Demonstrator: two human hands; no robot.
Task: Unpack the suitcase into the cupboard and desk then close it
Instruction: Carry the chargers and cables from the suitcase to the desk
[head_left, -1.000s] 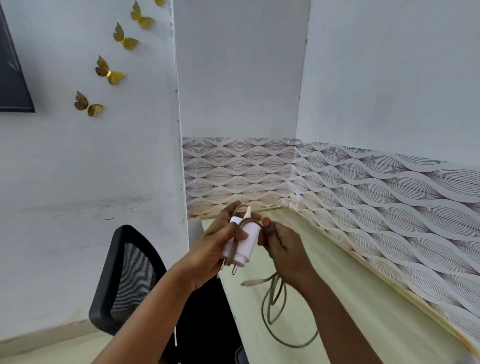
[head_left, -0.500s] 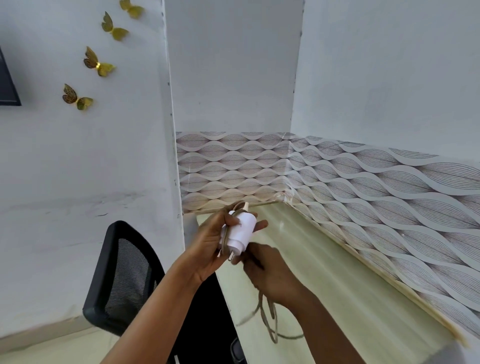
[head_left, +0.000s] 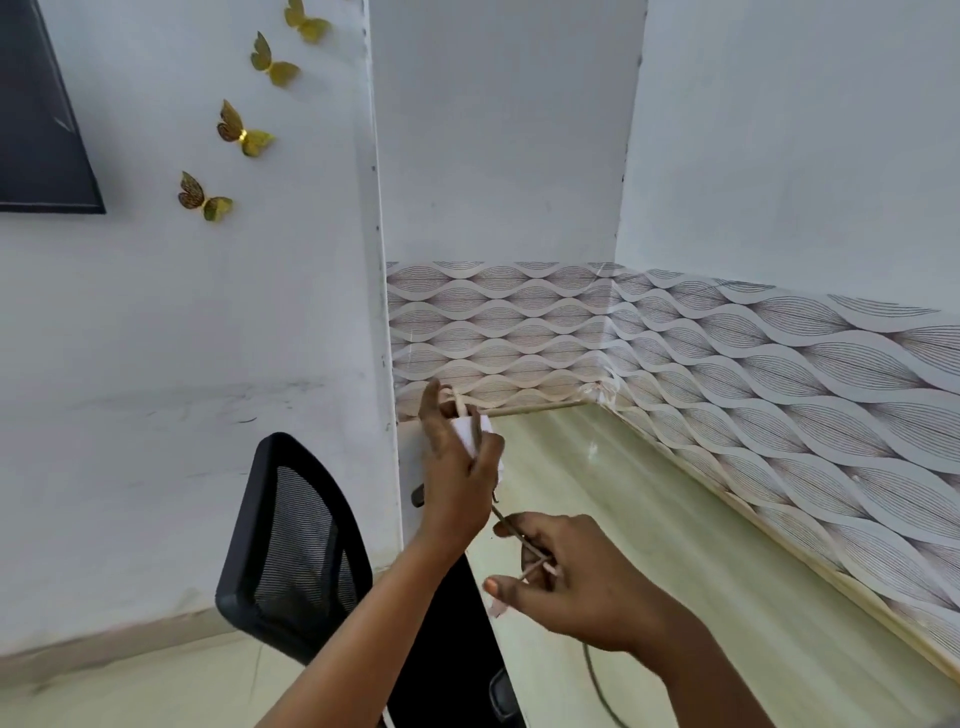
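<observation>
The left hand (head_left: 460, 467) holds a white charger (head_left: 475, 434) up in the air, over the near left edge of the desk (head_left: 701, 571). Its fingers and thumb are curled round the charger, so most of the white block is hidden behind the hand. A loop of the cord (head_left: 511, 525) goes over the top of the charger, by the fingertips.

The cord comes down from the charger to the right hand (head_left: 576, 582). That hand is lower and closer to the person, also above the near left part of the desk. Its thumb and fingers pinch the cord, and the cord looks pulled straight between the two hands. A small pale end of the cord pokes out below the thumb. More cord hangs down under the right wrist and curves toward the bottom edge of the view.

The desk top is pale yellow-green and shiny. It fits into a corner, and a band of wavy wallpaper (head_left: 727, 353) runs along its back and right edges.

A black chair (head_left: 291, 545) with a mesh back stands to the left of the desk, by a white wall. Gold butterflies (head_left: 241, 132) are stuck on that wall, next to a dark frame (head_left: 41, 119) in the top left corner.
</observation>
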